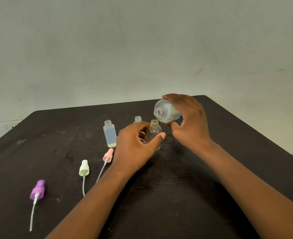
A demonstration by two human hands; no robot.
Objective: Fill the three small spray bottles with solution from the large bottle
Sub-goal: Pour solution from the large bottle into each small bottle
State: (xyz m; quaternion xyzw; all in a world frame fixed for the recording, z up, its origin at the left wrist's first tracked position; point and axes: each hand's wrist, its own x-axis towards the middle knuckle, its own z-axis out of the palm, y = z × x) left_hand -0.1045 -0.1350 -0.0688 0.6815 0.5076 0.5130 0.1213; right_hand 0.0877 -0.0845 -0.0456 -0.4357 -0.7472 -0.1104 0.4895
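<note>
Black table [211,195], three spray caps [84,168] lying left

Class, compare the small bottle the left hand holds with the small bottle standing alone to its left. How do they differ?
The held small bottle looks nearly empty; the free small bottle is filled with cloudy liquid almost to its shoulder. The left hand grips the first; nothing touches the second. Both stand upright, uncapped, on the dark table.

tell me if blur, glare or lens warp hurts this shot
Head view: wide-angle warp bows the dark table edges; even soft light, no harsh glare; the tilted large clear bottle in the right hand looks slightly soft; the purple spray cap is sharp.
</note>
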